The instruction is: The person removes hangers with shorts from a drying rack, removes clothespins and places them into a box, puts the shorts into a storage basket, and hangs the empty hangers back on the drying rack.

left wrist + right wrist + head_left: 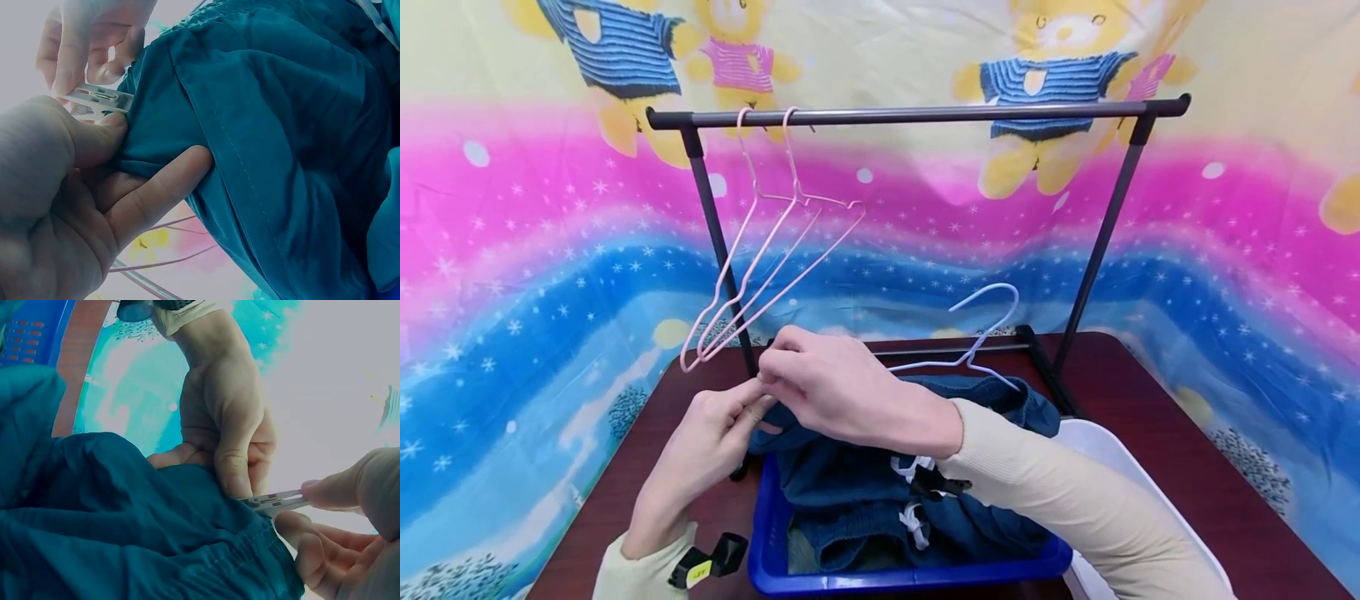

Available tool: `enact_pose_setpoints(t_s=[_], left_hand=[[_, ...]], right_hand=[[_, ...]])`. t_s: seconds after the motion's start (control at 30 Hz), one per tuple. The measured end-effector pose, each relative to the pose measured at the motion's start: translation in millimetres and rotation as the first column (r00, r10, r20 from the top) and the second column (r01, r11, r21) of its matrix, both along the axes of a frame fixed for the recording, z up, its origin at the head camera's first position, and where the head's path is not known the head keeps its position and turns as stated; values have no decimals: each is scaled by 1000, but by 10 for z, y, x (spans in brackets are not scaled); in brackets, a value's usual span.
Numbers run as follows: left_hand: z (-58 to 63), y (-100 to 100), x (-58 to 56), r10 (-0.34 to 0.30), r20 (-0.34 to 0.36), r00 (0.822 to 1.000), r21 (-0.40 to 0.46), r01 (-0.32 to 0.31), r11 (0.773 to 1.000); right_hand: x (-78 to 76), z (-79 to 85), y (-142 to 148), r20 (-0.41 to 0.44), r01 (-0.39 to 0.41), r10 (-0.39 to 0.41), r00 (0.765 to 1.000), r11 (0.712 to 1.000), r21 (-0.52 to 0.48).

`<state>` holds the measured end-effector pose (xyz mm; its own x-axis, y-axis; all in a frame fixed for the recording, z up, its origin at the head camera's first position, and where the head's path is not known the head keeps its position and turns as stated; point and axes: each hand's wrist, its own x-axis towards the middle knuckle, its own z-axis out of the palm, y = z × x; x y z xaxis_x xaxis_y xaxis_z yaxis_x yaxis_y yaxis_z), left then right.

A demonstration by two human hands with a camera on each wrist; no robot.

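Dark blue pants with a gathered waistband lie over a blue basket. My left hand pinches the waistband's left corner, thumb on top in the left wrist view. There, a pale clothespin sits at the cloth's edge. My right hand pinches the outer end of the clothespin, close beside the left thumb. A light blue hanger stands at the waistband, its right shoulder reaching into the opening. Its left part is hidden behind my right hand.
Two pink hangers hang at the left of a dark rack's bar. More dark blue cloth with white drawstrings fills the basket. Beside it, under my right forearm, is a white bin. All stand on a dark red table.
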<state>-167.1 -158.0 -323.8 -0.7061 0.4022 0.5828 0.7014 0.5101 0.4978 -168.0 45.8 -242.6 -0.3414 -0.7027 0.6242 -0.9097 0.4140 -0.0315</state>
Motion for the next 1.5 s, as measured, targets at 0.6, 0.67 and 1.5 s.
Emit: enact_pose_setpoints(t_s=[0.6, 0.67, 1.5], left_hand=[[7, -18, 10, 16, -40, 999, -1, -16, 1000], [19, -13, 3, 17, -31, 999, -3, -17, 1000], [71, -59, -34, 36, 71, 997, -4, -36, 999]], right_hand=[[-15, 80, 164, -124, -192, 177, 976, 974, -122], [-10, 85, 230, -104, -212, 199, 974, 968, -131], [156, -151, 1602, 55, -153, 158, 986, 985, -76]])
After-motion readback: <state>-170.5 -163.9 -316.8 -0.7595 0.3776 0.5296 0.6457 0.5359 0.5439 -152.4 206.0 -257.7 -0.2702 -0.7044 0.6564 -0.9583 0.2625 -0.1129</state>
